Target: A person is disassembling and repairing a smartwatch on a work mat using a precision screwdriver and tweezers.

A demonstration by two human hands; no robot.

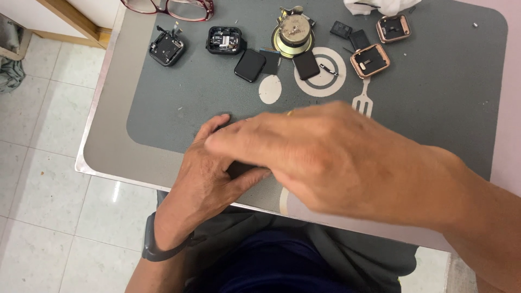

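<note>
Head view: several small square devices already opened, black casings (167,49) upper left, rose-gold casings (369,59) upper right, loose dark screens (250,65) beside a round speaker part (293,33); reassembly or further stripping not visibly finished. Lower centre: left hand (203,179) curled around a small dark piece (239,169), mostly hidden. Right hand (331,160) blurred, laid over it, grip impossible to tell. Grey mat (434,108) on the surface.
</note>
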